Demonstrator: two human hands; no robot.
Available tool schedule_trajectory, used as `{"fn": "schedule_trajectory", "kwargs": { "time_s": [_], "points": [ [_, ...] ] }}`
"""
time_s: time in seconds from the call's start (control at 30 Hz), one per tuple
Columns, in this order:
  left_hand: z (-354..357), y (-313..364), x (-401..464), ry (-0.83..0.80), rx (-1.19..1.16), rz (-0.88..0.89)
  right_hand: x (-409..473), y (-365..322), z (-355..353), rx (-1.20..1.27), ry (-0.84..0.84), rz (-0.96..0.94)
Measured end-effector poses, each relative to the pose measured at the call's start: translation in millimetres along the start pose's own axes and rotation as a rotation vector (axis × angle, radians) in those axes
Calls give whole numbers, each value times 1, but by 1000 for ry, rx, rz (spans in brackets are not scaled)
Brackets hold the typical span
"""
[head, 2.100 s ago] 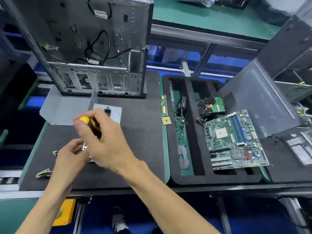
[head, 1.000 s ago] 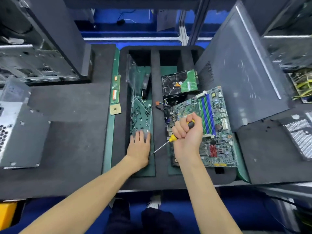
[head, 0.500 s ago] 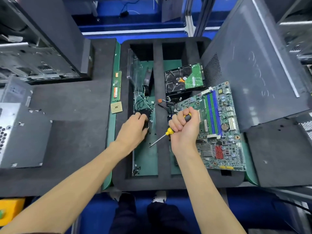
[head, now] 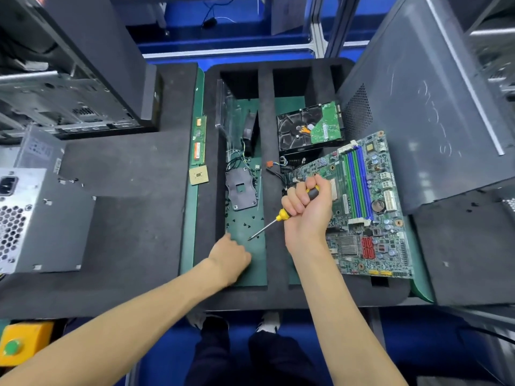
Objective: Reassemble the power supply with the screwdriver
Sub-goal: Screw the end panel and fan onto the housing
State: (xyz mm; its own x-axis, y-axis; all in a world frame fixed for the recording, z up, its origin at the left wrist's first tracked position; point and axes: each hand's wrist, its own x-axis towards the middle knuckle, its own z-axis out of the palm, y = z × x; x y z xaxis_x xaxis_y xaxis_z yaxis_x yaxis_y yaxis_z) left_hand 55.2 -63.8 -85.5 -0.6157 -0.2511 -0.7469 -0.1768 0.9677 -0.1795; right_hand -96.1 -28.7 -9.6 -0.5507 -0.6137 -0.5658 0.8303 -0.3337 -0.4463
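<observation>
The grey metal power supply (head: 41, 218) lies at the far left on the black foam mat, its honeycomb vent and socket facing me. My right hand (head: 306, 210) grips the yellow-and-black screwdriver (head: 281, 215) in a fist, its shaft pointing down-left into the tray's left slot. Small black screws (head: 245, 222) lie scattered on the green floor of that slot. My left hand (head: 230, 253) rests in the slot just below the screws with its fingers curled under; whether they hold a screw is hidden.
The black foam tray (head: 267, 190) also holds a black bracket plate (head: 241, 190), a hard drive (head: 309, 129) and a motherboard (head: 359, 207). A RAM stick (head: 198, 140) and CPU chip (head: 198, 175) lie beside it. An open PC case (head: 69, 87) stands back left, a grey side panel (head: 423, 107) leans right.
My left hand has pulled back toward me from the bracket plate to the near part of the slot. My right hand still holds the screwdriver in about the same place.
</observation>
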Motion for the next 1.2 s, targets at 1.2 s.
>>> {"fn": "schedule_trajectory", "kwargs": {
  "time_s": [1.2],
  "points": [
    [-3,-15,-36,358,-684,-143,-53,-9,-22,188,81,-117]
  ]
}}
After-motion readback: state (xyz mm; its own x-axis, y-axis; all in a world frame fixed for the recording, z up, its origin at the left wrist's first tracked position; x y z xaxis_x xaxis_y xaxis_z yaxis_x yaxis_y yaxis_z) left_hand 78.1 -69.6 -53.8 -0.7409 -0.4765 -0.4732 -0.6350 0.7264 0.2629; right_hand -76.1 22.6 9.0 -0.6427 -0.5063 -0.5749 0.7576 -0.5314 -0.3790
